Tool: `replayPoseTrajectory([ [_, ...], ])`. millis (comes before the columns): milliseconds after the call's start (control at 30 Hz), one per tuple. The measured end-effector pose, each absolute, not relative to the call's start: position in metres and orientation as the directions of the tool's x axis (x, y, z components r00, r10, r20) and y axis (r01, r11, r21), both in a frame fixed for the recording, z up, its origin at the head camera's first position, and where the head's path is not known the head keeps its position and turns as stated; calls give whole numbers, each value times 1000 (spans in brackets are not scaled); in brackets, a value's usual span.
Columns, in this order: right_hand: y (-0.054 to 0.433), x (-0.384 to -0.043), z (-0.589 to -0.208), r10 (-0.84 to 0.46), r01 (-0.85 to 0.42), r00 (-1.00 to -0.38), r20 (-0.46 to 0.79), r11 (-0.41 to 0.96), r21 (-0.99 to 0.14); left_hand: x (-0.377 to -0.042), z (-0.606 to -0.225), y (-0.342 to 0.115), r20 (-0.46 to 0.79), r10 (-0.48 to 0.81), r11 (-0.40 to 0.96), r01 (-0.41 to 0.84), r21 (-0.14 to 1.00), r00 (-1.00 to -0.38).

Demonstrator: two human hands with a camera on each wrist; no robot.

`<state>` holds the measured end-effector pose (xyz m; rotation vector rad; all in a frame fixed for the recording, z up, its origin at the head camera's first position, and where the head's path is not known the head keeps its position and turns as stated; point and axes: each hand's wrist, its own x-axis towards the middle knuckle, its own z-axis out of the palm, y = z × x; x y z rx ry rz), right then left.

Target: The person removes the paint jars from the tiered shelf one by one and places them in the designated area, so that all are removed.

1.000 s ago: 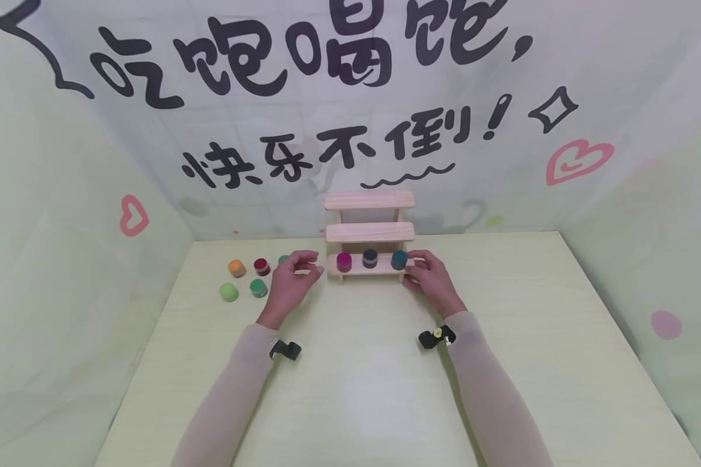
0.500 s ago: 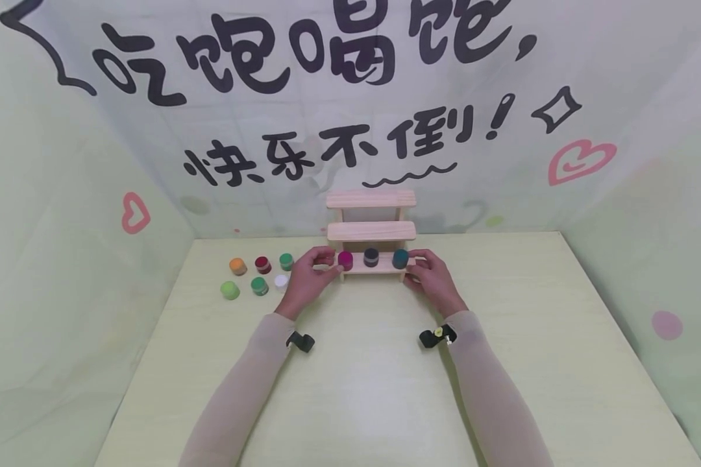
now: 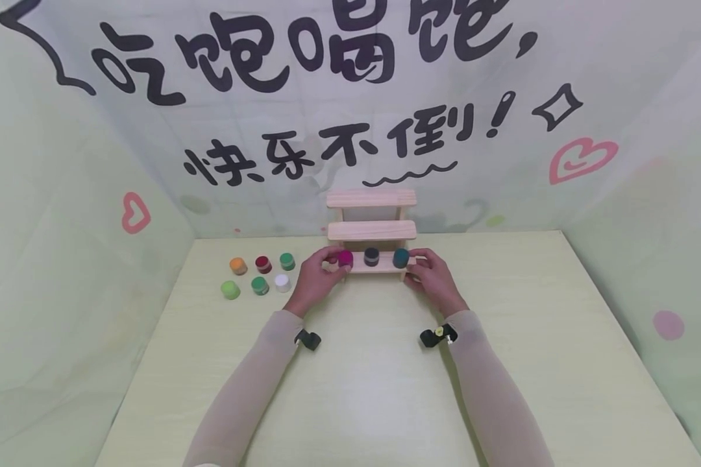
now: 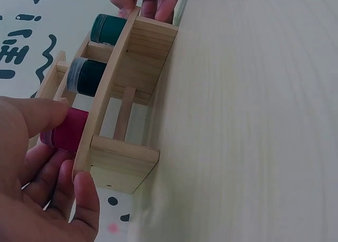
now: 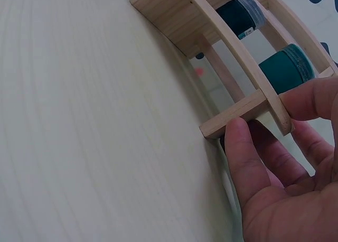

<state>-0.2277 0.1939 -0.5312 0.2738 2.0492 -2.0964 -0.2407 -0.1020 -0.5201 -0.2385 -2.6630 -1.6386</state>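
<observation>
A three-tier wooden display stand point(image 3: 371, 230) stands at the back of the table. On its lowest step sit a magenta paint jar point(image 4: 71, 130), a dark paint jar point(image 3: 371, 257) and a teal paint jar point(image 5: 288, 69), from left to right. My left hand point(image 3: 318, 279) pinches the magenta jar between thumb and fingers, while the fingertips below reach the step's left end. With its thumb by the teal jar and fingertips against the end leg, my right hand point(image 3: 435, 282) grips the stand's right end.
Left of the stand, loose paint jars lie in two rows, among them an orange jar point(image 3: 237, 266), a dark red jar point(image 3: 263, 264), a light green jar point(image 3: 230, 290) and a white jar point(image 3: 282, 282). A printed cloth point(image 3: 304, 130) hangs close behind the stand.
My left hand has moved right, from beside the loose jars to the magenta jar, and its fingers have closed on it. The white jar is uncovered. My right hand stays at the stand's right end.
</observation>
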Motion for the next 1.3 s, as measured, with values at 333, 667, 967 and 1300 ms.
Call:
replayPoseTrajectory([
  [333, 194, -228, -530, -13, 268, -963, -268, -8, -963, -239, -516, -104, 86, 110, 432, 126, 893, -990],
  [667, 194, -230, -530, -16, 281, -960, -281, 5, -960, -234, -511, -109, 56, 113, 404, 98, 909, -992],
  [967, 194, -230, -530, -15, 280, -960, -280, -9, -960, -228, -509, -115, 47, 115, 405, 90, 910, -992],
  [1300, 194, -228, -531, -18, 275, -961, -275, -13, -961, -216, -506, -128, 80, 129, 374, 123, 919, -988],
])
